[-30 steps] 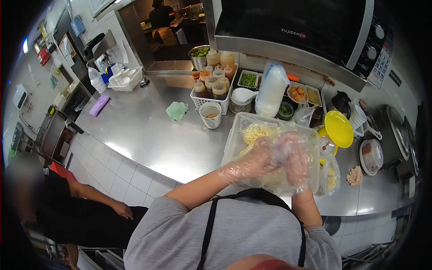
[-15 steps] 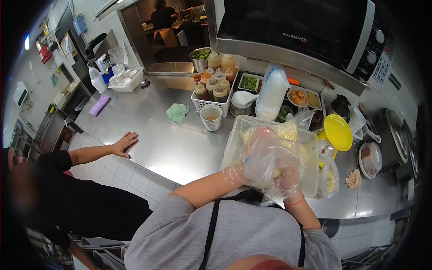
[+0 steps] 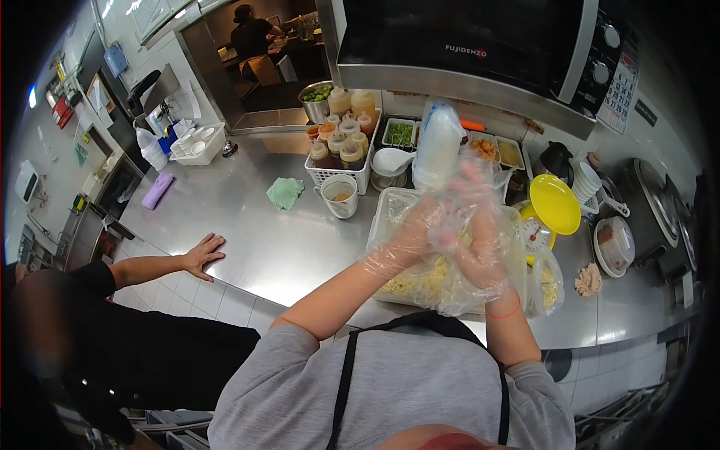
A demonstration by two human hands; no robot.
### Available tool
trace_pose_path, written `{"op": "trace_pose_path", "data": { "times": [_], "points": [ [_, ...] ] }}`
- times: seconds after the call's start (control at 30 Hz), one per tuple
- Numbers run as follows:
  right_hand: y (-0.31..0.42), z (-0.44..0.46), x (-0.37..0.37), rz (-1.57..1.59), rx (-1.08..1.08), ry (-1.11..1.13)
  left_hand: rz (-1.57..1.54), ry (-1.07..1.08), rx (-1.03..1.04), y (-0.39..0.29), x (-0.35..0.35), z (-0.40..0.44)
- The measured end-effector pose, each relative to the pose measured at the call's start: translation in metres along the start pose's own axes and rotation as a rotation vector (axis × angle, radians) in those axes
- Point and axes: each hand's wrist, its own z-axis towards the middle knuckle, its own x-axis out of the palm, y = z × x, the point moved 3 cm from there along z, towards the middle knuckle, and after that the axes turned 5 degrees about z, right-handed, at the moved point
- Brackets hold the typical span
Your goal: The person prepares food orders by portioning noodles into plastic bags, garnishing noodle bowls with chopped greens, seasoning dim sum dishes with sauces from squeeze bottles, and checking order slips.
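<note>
Both of my hands wear loose clear plastic gloves and are raised close together over a translucent tub (image 3: 384, 206) of pale yellow noodles (image 3: 401, 285). My left hand (image 3: 415, 232) has its fingers curled into crumpled clear plastic, which looks like a plastic bag (image 3: 457, 289). Its lower part hangs over the tub's near side. My right hand (image 3: 481, 244) is beside it, thumb side toward the left hand, its fingers pointing away from me. Motion blur and shiny plastic obscure those fingertips. What lies between the two hands cannot be made out.
Right of the tub are a small bag of noodles (image 3: 550, 285), a yellow scale (image 3: 536, 232) and a pinkish lump (image 3: 589, 280). Sauce bottles (image 3: 341, 146) and a cup (image 3: 340, 196) stand left. A microwave (image 3: 465, 52) overhangs the back. A co-worker's hand (image 3: 204, 256) rests on the counter.
My hands have risen away from the noodles toward the back of the tub, and the right fingers now stretch forward. The view has shifted slightly. The co-worker's hand remains on the counter.
</note>
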Motion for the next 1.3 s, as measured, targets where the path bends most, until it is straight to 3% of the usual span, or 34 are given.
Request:
{"op": "trace_pose_path", "data": {
  "times": [0.07, 0.1, 0.13, 0.17, 0.27, 0.3, 0.33, 0.37, 0.43, 0.47, 0.5, 0.53, 0.57, 0.63, 0.73, 0.87, 0.97, 1.03, 1.07, 1.13, 1.17, 1.23, 1.3],
  "points": [
    [0.004, -0.006, 0.003, -0.098, -0.070, 0.103, -0.331, -0.059, -0.191, -0.002, 0.012, -0.002],
    [0.005, -0.008, 0.004, 0.115, 0.064, -0.006, -0.342, -0.047, -0.190, -0.009, 0.012, -0.003],
    [0.004, -0.011, 0.003, 0.324, 0.190, -0.118, -0.146, -0.124, -0.133, -0.017, 0.008, -0.001],
    [0.008, -0.011, -0.003, 0.316, 0.193, -0.121, 0.050, -0.204, -0.077, -0.024, 0.004, 0.001],
    [0.023, -0.010, -0.019, 0.397, 0.229, -0.145, 0.131, -0.145, -0.104, -0.023, -0.004, 0.008],
    [0.029, -0.008, -0.022, 0.342, 0.083, -0.132, 0.120, -0.138, -0.099, -0.024, -0.011, 0.011],
    [0.034, -0.007, -0.024, 0.285, -0.063, -0.116, 0.092, -0.253, -0.031, -0.029, -0.024, 0.015],
    [0.030, -0.008, -0.025, 0.278, -0.054, -0.121, 0.064, -0.367, 0.036, -0.035, -0.033, 0.018],
    [0.017, -0.014, -0.017, 0.344, 0.001, -0.212, 0.106, -0.414, -0.067, -0.038, -0.038, 0.012],
    [0.011, -0.018, -0.011, 0.365, 0.019, -0.244, -0.106, -0.449, -0.057, -0.032, -0.040, 0.006],
    [0.002, -0.022, 0.004, 0.533, 0.186, -0.252, -0.318, -0.482, -0.047, -0.030, -0.041, 0.003],
    [-0.005, -0.025, 0.017, 0.700, 0.352, -0.258, -0.079, -0.423, -0.078, -0.037, -0.037, 0.000],
    [-0.007, -0.029, 0.022, 0.697, 0.351, -0.261, 0.160, -0.366, -0.096, -0.045, -0.033, -0.004],
    [-0.004, -0.037, 0.029, 0.535, 0.276, -0.249, -0.106, -0.350, -0.155, -0.045, -0.027, -0.010],
    [0.006, -0.039, 0.028, 0.484, 0.324, -0.237, 0.070, -0.259, -0.178, -0.050, -0.033, -0.010],
    [-0.001, -0.047, 0.035, 0.533, 0.265, -0.316, 0.066, -0.142, -0.115, -0.029, -0.018, -0.021],
    [-0.022, -0.046, 0.039, 0.397, 0.269, -0.296, 0.552, -0.218, -0.027, 0.004, 0.009, -0.036],
    [-0.042, -0.041, 0.043, 0.114, 0.371, -0.045, 0.800, -0.241, 0.050, 0.025, 0.014, -0.024],
    [-0.038, -0.040, 0.034, 0.109, 0.362, -0.055, 0.884, -0.255, 0.082, 0.027, 0.011, -0.016],
    [0.008, -0.026, 0.003, -0.230, -0.046, -0.196, -0.073, 0.016, -0.314, 0.024, -0.007, 0.009],
    [0.026, -0.013, -0.012, -0.232, -0.053, -0.199, -0.070, 0.012, -0.308, 0.020, -0.012, 0.018],
    [0.059, 0.002, -0.023, -0.586, -0.149, 0.103, -0.167, 0.318, -0.452, 0.018, -0.010, 0.023],
    [0.037, 0.008, -0.019, -0.736, -0.086, 0.200, -0.090, 0.376, -0.344, 0.016, -0.006, 0.029]
  ]
}}
